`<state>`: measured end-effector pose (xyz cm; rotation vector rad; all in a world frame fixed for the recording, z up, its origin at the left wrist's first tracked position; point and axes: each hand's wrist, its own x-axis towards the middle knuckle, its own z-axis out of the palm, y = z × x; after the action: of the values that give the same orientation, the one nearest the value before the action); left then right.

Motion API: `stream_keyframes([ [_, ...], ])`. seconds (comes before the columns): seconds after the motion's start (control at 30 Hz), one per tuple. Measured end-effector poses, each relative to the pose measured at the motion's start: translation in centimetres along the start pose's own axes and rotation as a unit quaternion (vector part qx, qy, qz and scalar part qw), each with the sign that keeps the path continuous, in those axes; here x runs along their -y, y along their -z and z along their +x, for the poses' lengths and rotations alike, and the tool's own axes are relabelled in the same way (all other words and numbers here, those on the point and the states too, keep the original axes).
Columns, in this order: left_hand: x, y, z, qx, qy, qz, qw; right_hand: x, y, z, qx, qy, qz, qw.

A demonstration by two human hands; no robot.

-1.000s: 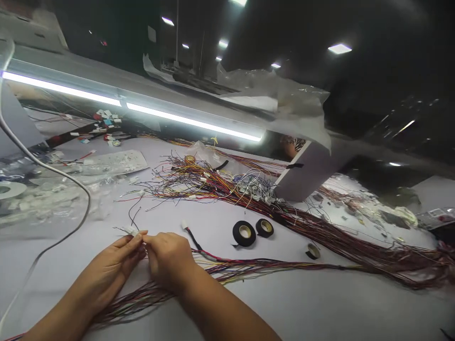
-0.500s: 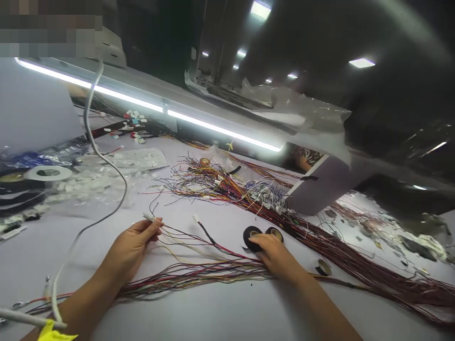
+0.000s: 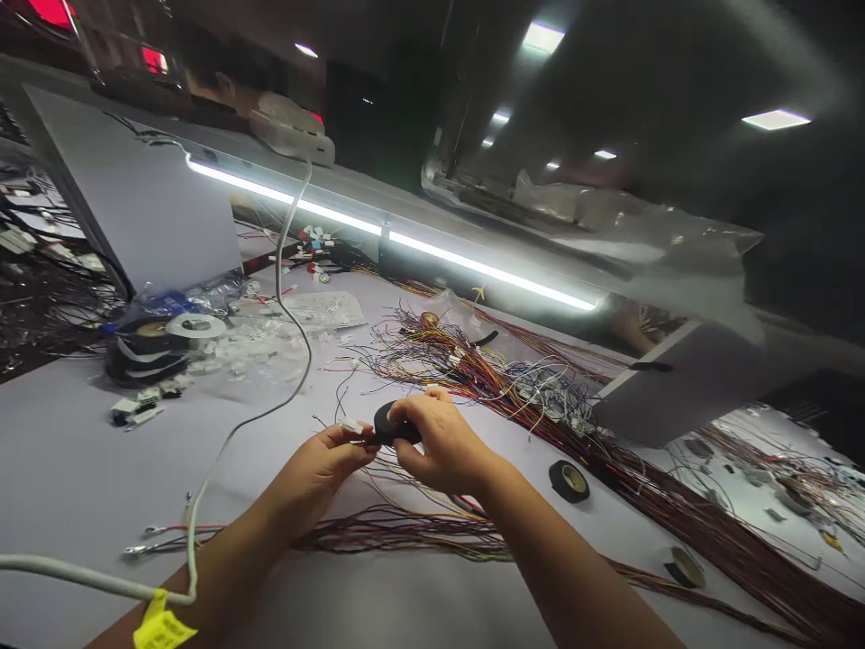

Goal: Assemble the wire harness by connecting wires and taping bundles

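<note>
My left hand [image 3: 314,473] pinches a white connector [image 3: 351,425] and the thin wires at its back. Closed around a roll of black tape [image 3: 386,422], my right hand [image 3: 439,442] brings it right up against the left fingertips. Whether tape is stuck to the wires there is hidden by the fingers. Beneath both hands a loose bundle of coloured wires [image 3: 405,532] runs across the table, with metal terminals [image 3: 139,550] at its left end.
Another black tape roll [image 3: 569,482] and a smaller one [image 3: 684,568] lie to the right. A thick wire harness [image 3: 641,487] crosses behind them. A white cable [image 3: 297,315] hangs down at the left, near bagged connectors [image 3: 250,347]. A lamp tube [image 3: 487,270] spans the back.
My right hand has lifted a black tape roll off the table and carried it left to the connector in my left hand. The view has shifted left.
</note>
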<state>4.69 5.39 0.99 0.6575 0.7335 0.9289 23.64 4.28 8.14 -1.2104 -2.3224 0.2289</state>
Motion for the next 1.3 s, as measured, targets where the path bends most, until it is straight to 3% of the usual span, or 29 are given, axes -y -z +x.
stream_keyframes([
  [0.27, 0.5, 0.1, -0.1, -0.007, -0.015, 0.061, 0.998, -0.9, 0.0, -0.6, 0.028, -0.018, -0.025, 0.999],
  [0.43, 0.4, 0.3, -0.1, -0.02, -0.036, 0.198, 0.979, -1.5, -0.1, -1.2, 0.022, -0.017, -0.056, 0.998],
  [0.57, 0.6, 1.0, 0.6, -0.059, -0.035, 0.233, 0.97, -5.8, 0.2, -5.6, -0.039, -0.098, -0.143, 0.984],
  [0.63, 0.6, 1.2, 0.8, -0.069, -0.034, 0.206, 0.975, -8.0, 0.1, -8.5, -0.029, -0.166, -0.188, 0.968],
  [0.7, 0.6, 1.2, 0.8, -0.067, -0.047, 0.205, 0.975, -8.7, -0.3, -10.7, -0.026, -0.184, -0.203, 0.961],
  [0.83, 0.4, 1.1, 0.7, -0.038, -0.088, 0.251, 0.963, -5.6, -2.2, -10.8, -0.04, -0.14, -0.116, 0.983],
  [0.93, 0.6, 1.2, 0.8, -0.019, -0.085, 0.316, 0.945, -3.4, -4.6, -8.8, 0.029, -0.139, -0.083, 0.986],
  [1.0, 0.8, 1.1, 0.7, -0.006, -0.072, 0.414, 0.907, -3.9, -6.1, -7.5, 0.038, -0.182, -0.096, 0.978],
  [1.03, 1.0, 1.0, 0.5, 0.004, -0.07, 0.479, 0.875, -4.7, -6.6, -6.9, 0.027, -0.207, -0.104, 0.972],
  [1.13, 1.6, 0.7, -0.7, 0.075, -0.1, 0.67, 0.732, -7.5, -7.1, -5.7, -0.027, -0.265, -0.123, 0.956],
  [1.23, 1.2, 1.5, -2.1, 0.177, -0.124, 0.783, 0.583, -8.9, -6.2, -5.5, -0.056, -0.286, -0.115, 0.949],
  [1.3, -0.2, 3.2, -2.7, 0.154, -0.128, 0.831, 0.519, -8.4, -5.2, -6.4, -0.054, -0.271, -0.097, 0.956],
])
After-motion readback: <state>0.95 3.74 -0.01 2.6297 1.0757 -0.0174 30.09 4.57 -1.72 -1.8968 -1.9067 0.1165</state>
